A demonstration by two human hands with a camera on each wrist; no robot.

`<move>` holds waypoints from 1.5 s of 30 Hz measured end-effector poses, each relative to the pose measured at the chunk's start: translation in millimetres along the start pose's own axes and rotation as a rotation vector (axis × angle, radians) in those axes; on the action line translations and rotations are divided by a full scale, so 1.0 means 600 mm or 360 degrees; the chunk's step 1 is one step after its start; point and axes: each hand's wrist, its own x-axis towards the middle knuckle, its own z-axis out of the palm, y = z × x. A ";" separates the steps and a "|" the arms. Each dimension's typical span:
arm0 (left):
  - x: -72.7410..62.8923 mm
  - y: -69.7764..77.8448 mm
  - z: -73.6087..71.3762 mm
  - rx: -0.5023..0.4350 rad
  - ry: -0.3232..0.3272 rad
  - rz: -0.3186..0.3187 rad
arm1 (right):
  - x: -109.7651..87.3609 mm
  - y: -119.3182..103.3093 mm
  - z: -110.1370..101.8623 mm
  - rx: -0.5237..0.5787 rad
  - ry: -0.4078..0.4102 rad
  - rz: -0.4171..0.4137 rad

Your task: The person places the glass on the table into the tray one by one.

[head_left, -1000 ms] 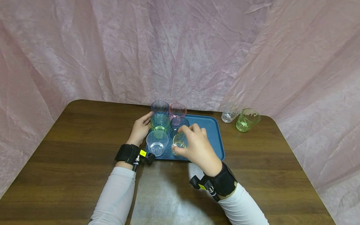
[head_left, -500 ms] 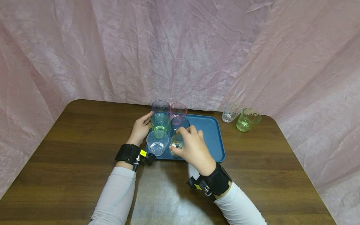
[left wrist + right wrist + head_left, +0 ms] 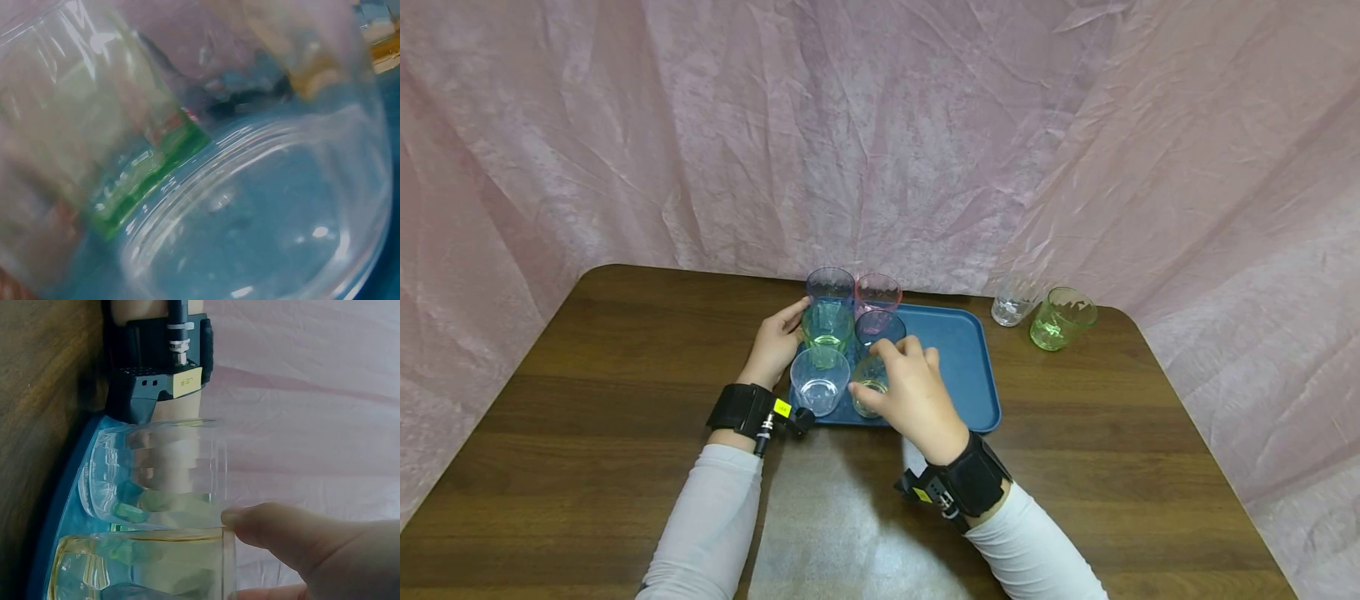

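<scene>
Drinking glasses stand in two columns on a blue tray [image 3: 964,367]. My right hand [image 3: 919,404] pinches the rim of a pale yellow glass [image 3: 868,400] at the tray's front. Left of it, close beside, is a clear glass [image 3: 818,390], which fills much of the left wrist view. In the right wrist view the thumb [image 3: 265,525] lies over the yellow rim. My left hand [image 3: 773,348] rests along the tray's left side, fingers extended beside a green glass [image 3: 826,329]. Farther back are a violet-blue glass [image 3: 830,282], a pink glass [image 3: 878,288] and a dark blue glass [image 3: 882,323].
Right of the tray, near the table's back edge, stand another clear glass [image 3: 1011,308] and a light green glass [image 3: 1062,323]. A pink curtain [image 3: 880,150] hangs behind the wooden table [image 3: 610,400].
My right hand has slid a little left with the yellow glass, bringing it closer to the clear one. The two back glasses have shifted very slightly right. My left hand stays put.
</scene>
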 end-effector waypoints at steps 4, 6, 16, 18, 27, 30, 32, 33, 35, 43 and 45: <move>0.001 -0.001 0.000 -0.0002 0.0001 -0.0001 | 0.001 0.000 0.002 -0.0006 0.0009 0.0004; 0.001 0.000 0.001 -0.0002 0.0007 -0.0002 | 0.002 0.000 0.003 -0.0006 0.0006 0.0007; 0.000 0.000 0.001 -0.0013 0.0026 -0.0004 | 0.002 -0.001 0.004 -0.0007 -0.0062 0.0045; 0.000 0.000 0.001 -0.0016 0.0029 -0.0005 | 0.001 -0.002 0.003 -0.0006 -0.0074 0.0050; 0.001 -0.001 0.001 -0.0022 0.0019 -0.0021 | 0.000 -0.001 0.003 -0.0001 -0.0077 0.0050; 0.000 -0.001 0.000 -0.0019 0.0015 -0.0023 | 0.000 0.000 0.002 0.0004 -0.0089 0.0054; 0.001 0.001 0.000 -0.0012 0.0016 -0.0020 | 0.000 0.000 0.001 0.0008 -0.0096 0.0054; 0.001 0.002 0.000 -0.0011 0.0017 -0.0018 | 0.000 0.000 0.000 0.0009 -0.0098 0.0054; 0.001 0.003 0.000 -0.0008 0.0018 -0.0015 | 0.001 0.001 -0.002 0.0010 -0.0102 0.0048; 0.000 -0.001 -0.001 -0.0009 0.0006 -0.0003 | 0.001 0.005 -0.007 0.0013 -0.0166 0.0029; 0.000 -0.002 -0.001 -0.0010 0.0004 -0.0010 | 0.000 0.008 -0.010 0.0016 -0.0186 0.0025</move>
